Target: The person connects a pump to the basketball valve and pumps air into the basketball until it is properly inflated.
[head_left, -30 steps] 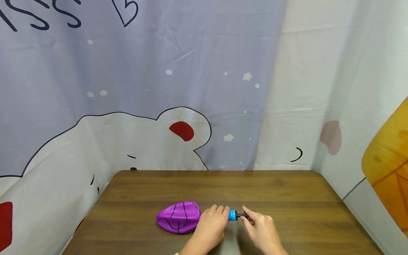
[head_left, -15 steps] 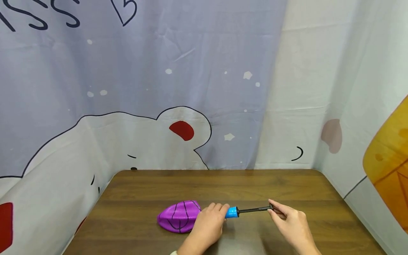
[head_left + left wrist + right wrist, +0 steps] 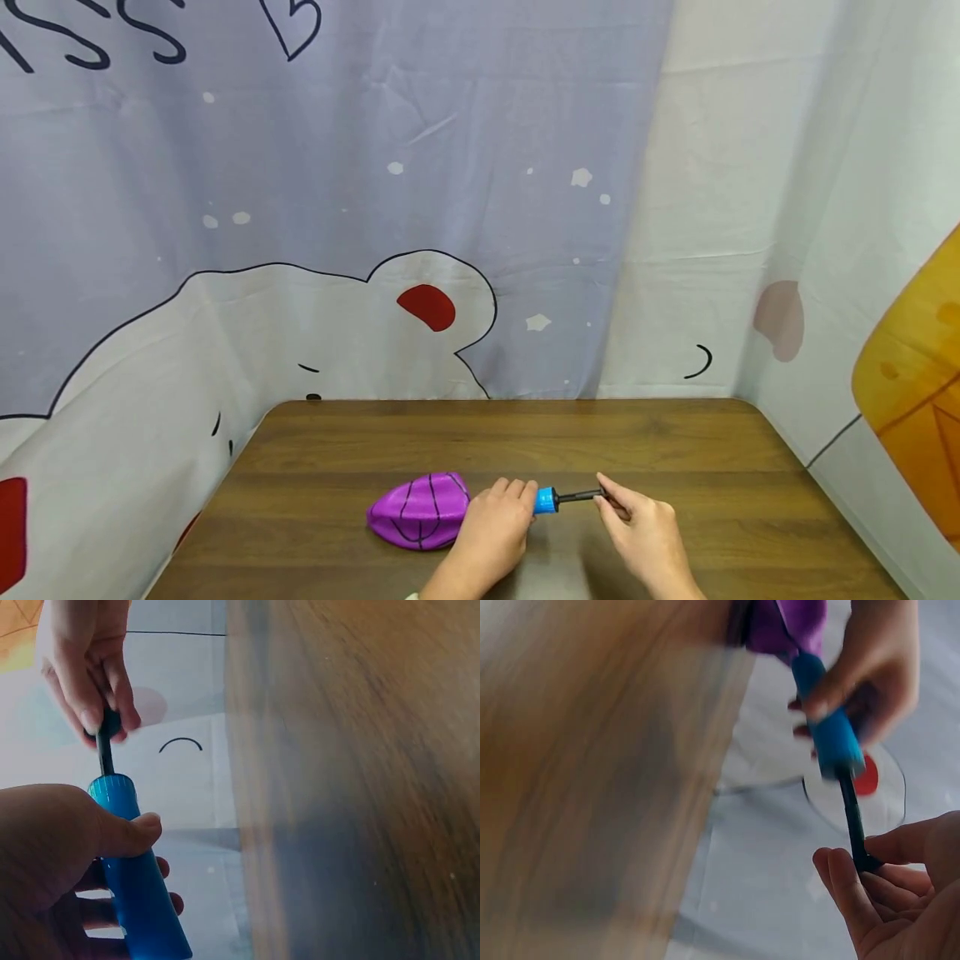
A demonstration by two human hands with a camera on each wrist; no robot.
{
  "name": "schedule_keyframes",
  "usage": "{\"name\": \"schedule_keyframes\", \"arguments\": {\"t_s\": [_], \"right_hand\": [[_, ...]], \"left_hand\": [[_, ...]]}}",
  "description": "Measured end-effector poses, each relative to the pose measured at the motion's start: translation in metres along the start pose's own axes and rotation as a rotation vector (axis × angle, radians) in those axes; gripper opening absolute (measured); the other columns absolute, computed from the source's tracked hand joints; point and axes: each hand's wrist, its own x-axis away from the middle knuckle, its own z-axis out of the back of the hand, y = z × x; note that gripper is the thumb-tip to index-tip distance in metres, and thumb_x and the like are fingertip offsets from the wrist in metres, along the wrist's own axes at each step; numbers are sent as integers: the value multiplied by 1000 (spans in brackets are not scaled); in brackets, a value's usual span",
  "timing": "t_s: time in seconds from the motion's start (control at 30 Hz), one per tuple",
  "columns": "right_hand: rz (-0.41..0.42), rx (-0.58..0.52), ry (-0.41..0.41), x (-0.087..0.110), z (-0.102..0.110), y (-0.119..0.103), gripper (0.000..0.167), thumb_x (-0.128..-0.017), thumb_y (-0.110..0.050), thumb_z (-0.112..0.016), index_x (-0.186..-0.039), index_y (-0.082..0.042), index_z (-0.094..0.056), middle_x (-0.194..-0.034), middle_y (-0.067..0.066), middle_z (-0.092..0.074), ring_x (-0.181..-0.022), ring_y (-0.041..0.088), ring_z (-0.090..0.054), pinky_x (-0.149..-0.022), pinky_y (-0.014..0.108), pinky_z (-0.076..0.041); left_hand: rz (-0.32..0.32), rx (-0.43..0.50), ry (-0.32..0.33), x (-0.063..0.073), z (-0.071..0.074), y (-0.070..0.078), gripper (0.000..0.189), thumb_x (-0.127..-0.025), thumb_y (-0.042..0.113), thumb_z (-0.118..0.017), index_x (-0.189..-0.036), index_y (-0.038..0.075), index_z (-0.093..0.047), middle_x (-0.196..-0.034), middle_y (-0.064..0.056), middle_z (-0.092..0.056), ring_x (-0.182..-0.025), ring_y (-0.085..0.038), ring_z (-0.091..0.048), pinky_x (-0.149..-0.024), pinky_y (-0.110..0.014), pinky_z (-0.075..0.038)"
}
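Blue pump (image 3: 546, 501) well short of the far edge of the wooden table (image 3: 675, 442)
Left hand (image 3: 495, 523) grips it beside the purple ball (image 3: 420, 512), right hand (image 3: 642, 527) pinches its black rod (image 3: 577, 496); printed curtain (image 3: 480, 167) behind

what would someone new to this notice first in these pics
Probably the limp purple ball with black lines, bright against the brown table, just left of both hands. Next, the blue pump in the left hand, its black rod pinched at the end by the right hand. Behind the table hangs a cartoon-printed cloth.
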Motion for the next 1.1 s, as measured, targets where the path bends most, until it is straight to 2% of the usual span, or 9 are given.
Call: {"name": "schedule_keyframes", "arguments": {"t_s": [0.17,0.23,0.33,0.5,0.67,0.87,0.97,1.1], "right_hand": [[-14,-135,-91,5,-18,-11,30,-75,3,-84,-104,-1,-79,-83,8,-77,-69,1,-71,-58,10,-53],[-59,-187,-116,5,-17,-11,29,-74,3,-85,-102,-2,-79,-83,8,-77,-69,-2,-69,-58,10,-53],[-95,-210,-134,1,-9,-6,29,-75,3,-85,-102,-4,-80,-84,7,-78,-69,-6,-68,-59,11,-54],[-111,-142,-122,-8,17,9,28,-78,2,-81,-104,-6,-80,-87,6,-78,-71,-7,-68,-61,10,-54],[-163,-59,-113,-9,40,23,27,-81,-2,-81,-107,-9,-79,-89,4,-78,-73,-13,-65,-62,7,-52],[-176,-30,-100,-7,43,26,27,-82,-3,-80,-109,-7,-79,-89,6,-78,-71,-14,-65,-61,6,-51],[-129,-11,-68,-4,33,21,27,-81,0,-80,-107,-4,-79,-86,8,-78,-68,-8,-67,-58,7,-50],[3,-5,-9,-1,12,11,30,-74,6,-83,-103,-1,-79,-82,8,-77,-67,-9,-66,-55,8,-51]], "left_hand": [[-11,-15,14,1,-1,0,39,-78,29,-85,-110,12,-71,-93,3,-70,-80,-13,-62,-66,-26,-56],[-14,-3,12,2,-1,-1,39,-78,29,-85,-111,14,-70,-94,4,-70,-80,-12,-62,-66,-25,-55],[-11,30,-1,1,0,-2,41,-78,27,-85,-114,15,-69,-96,4,-70,-82,-12,-62,-68,-25,-55],[18,71,-37,1,4,-5,42,-80,22,-83,-118,15,-66,-98,4,-70,-83,-13,-62,-70,-26,-55],[30,86,-66,3,4,-7,41,-83,23,-82,-121,16,-66,-99,4,-70,-84,-13,-62,-70,-25,-54],[34,78,-94,4,6,-6,42,-84,25,-81,-122,17,-66,-101,4,-70,-88,-13,-63,-73,-26,-55],[19,37,-100,3,6,-4,42,-84,28,-81,-122,14,-67,-103,3,-70,-90,-14,-63,-76,-27,-56],[4,-20,-88,1,4,-1,42,-86,31,-80,-120,11,-67,-103,2,-70,-89,-15,-62,-76,-27,-57]]}}
